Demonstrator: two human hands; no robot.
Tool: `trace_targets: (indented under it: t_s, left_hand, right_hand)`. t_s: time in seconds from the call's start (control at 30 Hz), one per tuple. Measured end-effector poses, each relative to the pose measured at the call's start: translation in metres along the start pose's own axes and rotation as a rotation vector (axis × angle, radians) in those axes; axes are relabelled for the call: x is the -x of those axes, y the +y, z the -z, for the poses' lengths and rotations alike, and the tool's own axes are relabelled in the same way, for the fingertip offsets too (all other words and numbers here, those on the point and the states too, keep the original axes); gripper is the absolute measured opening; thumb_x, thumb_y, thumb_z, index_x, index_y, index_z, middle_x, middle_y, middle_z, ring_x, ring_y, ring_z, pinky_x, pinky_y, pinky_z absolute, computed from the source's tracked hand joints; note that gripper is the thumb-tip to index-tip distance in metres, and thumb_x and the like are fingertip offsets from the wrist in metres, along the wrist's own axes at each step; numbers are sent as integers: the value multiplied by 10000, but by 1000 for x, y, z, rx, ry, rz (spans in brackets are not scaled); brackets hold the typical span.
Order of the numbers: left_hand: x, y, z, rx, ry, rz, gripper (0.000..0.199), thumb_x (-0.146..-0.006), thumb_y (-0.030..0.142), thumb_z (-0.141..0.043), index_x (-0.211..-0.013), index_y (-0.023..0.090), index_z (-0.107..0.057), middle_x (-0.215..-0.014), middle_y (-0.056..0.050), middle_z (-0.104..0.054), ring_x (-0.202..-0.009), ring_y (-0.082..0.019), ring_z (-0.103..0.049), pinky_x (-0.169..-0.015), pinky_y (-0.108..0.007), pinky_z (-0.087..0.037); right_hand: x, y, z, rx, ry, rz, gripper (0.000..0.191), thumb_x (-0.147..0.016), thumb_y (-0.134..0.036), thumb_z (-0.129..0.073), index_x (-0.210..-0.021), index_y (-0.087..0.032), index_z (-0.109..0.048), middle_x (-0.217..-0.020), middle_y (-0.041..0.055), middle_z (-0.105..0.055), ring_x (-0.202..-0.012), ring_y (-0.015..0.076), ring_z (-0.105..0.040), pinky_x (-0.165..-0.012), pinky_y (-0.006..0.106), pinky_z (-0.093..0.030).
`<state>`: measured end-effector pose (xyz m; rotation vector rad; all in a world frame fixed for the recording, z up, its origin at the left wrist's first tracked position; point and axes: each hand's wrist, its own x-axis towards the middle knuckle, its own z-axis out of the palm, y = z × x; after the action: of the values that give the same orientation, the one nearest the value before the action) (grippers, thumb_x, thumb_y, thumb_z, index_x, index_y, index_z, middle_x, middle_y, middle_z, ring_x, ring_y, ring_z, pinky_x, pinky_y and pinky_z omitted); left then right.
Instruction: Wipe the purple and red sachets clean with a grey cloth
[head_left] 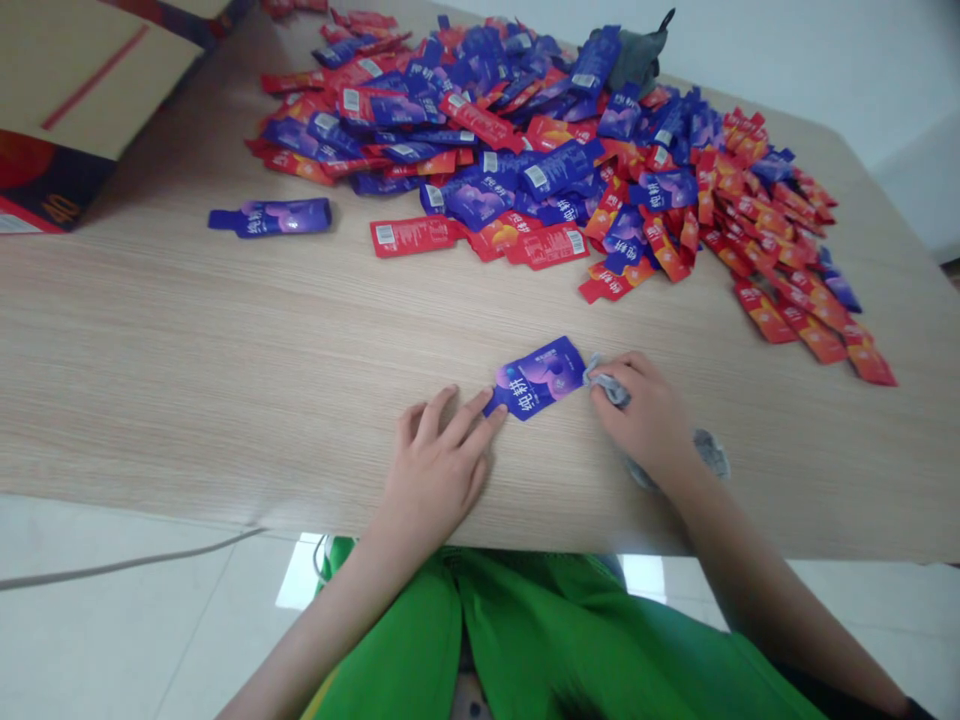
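A purple sachet [546,378] with white lettering lies flat on the table in front of me. Its narrow neck sits under the fingertips of my left hand [439,460], whose fingers are stretched out and slightly spread. My right hand [646,415] is closed around a crumpled grey cloth [611,388]. A tip of this cloth touches or nearly touches the sachet's wide right end. More of the cloth shows below and behind the right wrist. Part of the cloth is hidden under the hand.
A large pile of purple and red sachets [480,130] covers the back of the wooden table [225,350]. One purple sachet [281,217] lies apart at left, near a cardboard box [82,90]. A dark grey bundle [637,60] rests behind the pile. A cable [135,567] crosses the floor.
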<state>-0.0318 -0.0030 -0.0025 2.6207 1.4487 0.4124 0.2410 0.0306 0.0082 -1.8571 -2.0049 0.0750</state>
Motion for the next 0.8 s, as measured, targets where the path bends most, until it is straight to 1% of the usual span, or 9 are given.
trace_targets:
  t_s: [0.13,0.2,0.27,0.37,0.4,0.47,0.57,0.7,0.8]
  left_hand:
    - [-2,6,3,-2,-4,11,450,-963,226,-488,-1408,259,-547,-1498,-34,-541,-1337,-388,-430,-983,-566,-371]
    - [-4,13,6,-5,-11,37,444,-945,206,-509,-1384,235,-569,-1435,-86,-582,-1295,-395,-453,-955,-562,-400]
    - [-8,20,11,29,-36,32,398,-943,212,-515,-1329,214,-611,-1293,-125,-643,-1181,-359,-523,-900,-520,-445]
    - [-20,22,20,177,-94,-84,318,-981,242,-469,-1233,219,-663,-1132,-90,-684,-1011,-258,-590,-849,-425,-484]
    - [-25,19,22,213,-95,-118,318,-993,237,-450,-1231,224,-661,-1156,-77,-687,-1025,-245,-593,-865,-413,-485]
    - [-36,11,22,199,-62,-142,359,-1000,194,-430,-1305,223,-616,-1323,-71,-646,-1177,-259,-556,-945,-433,-464]
    - [-48,0,12,92,-85,-250,458,-996,140,-411,-1440,215,-496,-1559,-43,-467,-1404,-284,-397,-1070,-476,-395]
    - [-50,2,-5,8,-166,-249,516,-1000,156,-403,-1514,205,-394,-1626,-28,-359,-1450,-286,-355,-1135,-493,-345]
    - [-48,9,-8,2,-169,-208,501,-1011,189,-391,-1512,198,-403,-1624,-25,-360,-1448,-293,-360,-1154,-497,-330]
  right_hand:
    - [-4,2,5,-20,34,-8,151,-869,-269,-559,-916,-233,-698,-973,62,-649,-813,216,-630,-710,357,-487]
    - [-4,-4,6,-52,65,4,151,-879,-274,-560,-937,-234,-694,-982,66,-647,-824,218,-631,-719,360,-490]
    - [-3,-13,6,-86,77,28,150,-882,-263,-562,-955,-232,-689,-984,69,-645,-839,218,-635,-733,360,-494]
    - [-3,-22,7,-132,82,51,148,-886,-240,-560,-969,-231,-682,-987,68,-641,-869,217,-641,-753,356,-500]
    - [-3,-22,7,-147,89,53,147,-888,-237,-560,-973,-233,-680,-990,66,-640,-880,217,-643,-755,354,-502]
    - [-3,-22,9,-172,108,58,140,-887,-233,-565,-973,-235,-676,-993,63,-637,-892,217,-645,-753,349,-504]
    - [0,-21,11,-196,70,103,136,-886,-215,-572,-978,-229,-670,-982,57,-633,-895,211,-646,-759,342,-503]
    - [10,-32,8,-244,-67,207,162,-910,-200,-558,-1028,-224,-666,-1019,55,-644,-916,193,-655,-774,318,-503]
    - [17,-43,3,-197,-136,231,165,-921,-203,-548,-1019,-225,-679,-1077,57,-657,-906,189,-662,-728,307,-495]
